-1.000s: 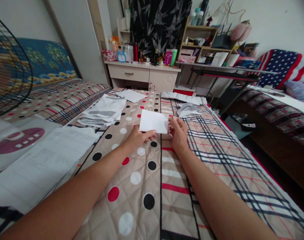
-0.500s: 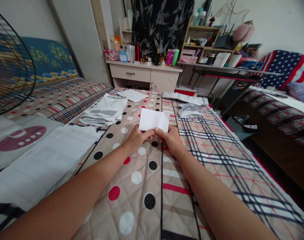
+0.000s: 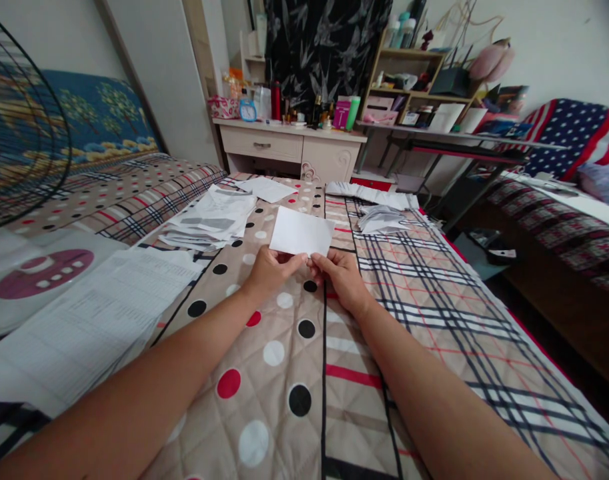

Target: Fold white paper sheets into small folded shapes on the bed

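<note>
A small white sheet of paper (image 3: 302,231), apparently folded, is held up above the bedspread in front of me. My left hand (image 3: 275,270) pinches its lower edge, thumb on top and fingers underneath. At the lower right corner, my right hand (image 3: 338,272) is closed on the same paper, its thumb near the left thumb. The fingers beneath the paper are partly hidden. Beyond my left hand lies a stack of used papers (image 3: 211,217), with a single white sheet (image 3: 267,189) past it. To the right sits a smaller pile of folded papers (image 3: 381,219).
Printed sheets (image 3: 99,307) lie at the left beside the white fan base (image 3: 44,273), with the fan's wire cage (image 3: 29,120) above. A long folded paper strip (image 3: 369,195) rests at the bed's far end. Behind stands a cream dresser (image 3: 289,148). The patterned bedspread (image 3: 284,373) covers the bed.
The paper has shifted slightly left and tilted, and more of its surface shows. My right hand has slid toward its lower right corner. The surrounding piles look unchanged.
</note>
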A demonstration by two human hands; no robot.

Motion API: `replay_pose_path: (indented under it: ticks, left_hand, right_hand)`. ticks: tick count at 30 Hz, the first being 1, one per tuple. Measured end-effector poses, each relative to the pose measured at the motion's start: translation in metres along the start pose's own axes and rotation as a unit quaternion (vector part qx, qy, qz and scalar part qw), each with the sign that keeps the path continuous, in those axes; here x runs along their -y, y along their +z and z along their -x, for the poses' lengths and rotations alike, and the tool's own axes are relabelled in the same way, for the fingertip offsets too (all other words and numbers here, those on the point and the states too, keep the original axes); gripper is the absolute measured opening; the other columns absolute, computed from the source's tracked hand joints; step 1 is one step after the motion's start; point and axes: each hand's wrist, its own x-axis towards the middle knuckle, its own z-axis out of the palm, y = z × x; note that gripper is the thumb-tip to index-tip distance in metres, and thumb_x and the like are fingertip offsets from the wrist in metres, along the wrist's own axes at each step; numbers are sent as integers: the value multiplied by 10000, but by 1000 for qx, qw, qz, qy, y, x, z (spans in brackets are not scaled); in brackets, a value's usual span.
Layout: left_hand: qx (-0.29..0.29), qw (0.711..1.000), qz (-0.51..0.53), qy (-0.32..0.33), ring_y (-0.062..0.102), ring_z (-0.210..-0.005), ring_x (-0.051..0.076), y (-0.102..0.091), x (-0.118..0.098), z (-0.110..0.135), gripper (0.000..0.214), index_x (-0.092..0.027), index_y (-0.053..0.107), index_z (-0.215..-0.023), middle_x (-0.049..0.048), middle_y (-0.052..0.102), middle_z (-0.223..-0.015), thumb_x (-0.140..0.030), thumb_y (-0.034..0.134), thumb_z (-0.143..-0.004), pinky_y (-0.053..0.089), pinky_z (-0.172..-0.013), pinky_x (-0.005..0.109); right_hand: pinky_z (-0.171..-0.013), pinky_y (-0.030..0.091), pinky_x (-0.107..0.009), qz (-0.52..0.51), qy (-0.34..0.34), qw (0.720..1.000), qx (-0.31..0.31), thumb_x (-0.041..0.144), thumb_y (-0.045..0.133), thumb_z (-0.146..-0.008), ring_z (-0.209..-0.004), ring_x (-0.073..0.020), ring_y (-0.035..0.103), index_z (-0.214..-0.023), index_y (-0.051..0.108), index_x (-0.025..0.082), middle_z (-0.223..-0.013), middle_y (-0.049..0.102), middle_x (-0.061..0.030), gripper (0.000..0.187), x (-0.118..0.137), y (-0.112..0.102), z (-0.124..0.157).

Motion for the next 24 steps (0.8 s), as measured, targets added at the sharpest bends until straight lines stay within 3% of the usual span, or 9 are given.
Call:
replay_pose_path:
  ticks: [7, 14, 17, 24]
  left_hand:
    - [-27, 999, -7, 24, 661, -677, 173, 6, 3, 0, 139, -127, 682, -742, 48, 729, -751, -232, 683, -650, 515, -630, 237]
    - [-36, 996, -5, -78, 485, -436, 88, 1, -1, 0, 132, -131, 609, -569, -2, 590, -511, -242, 664, -616, 360, -424, 198]
    - [-34, 992, 14, -117, 425, -389, 68, -4, -2, -2, 145, -116, 651, -594, -10, 562, -469, -260, 664, -599, 298, -386, 191]
    - [-11, 993, 17, -114, 403, -394, 50, -15, -1, -7, 157, -115, 656, -560, -5, 566, -481, -266, 649, -604, 245, -386, 175]
  right_hand:
    - [-409, 289, -199, 58, -11, 998, -13, 427, 671, -775, -429, -62, 418, -647, 612, 145, -532, 532, 29, 316, -3, 3, -1]
    - [-371, 260, -196, 47, 11, 997, -55, 352, 661, -723, -395, -59, 389, -569, 592, 154, -484, 517, 29, 261, 1, 0, 0]
    - [-357, 231, -195, 32, 11, 997, -74, 315, 662, -688, -385, -53, 368, -533, 587, 153, -468, 513, 25, 237, 4, -4, 0]
    - [-344, 173, -204, 3, 0, 994, -108, 278, 642, -642, -335, -44, 314, -475, 540, 169, -405, 469, 38, 224, 6, -8, -2]
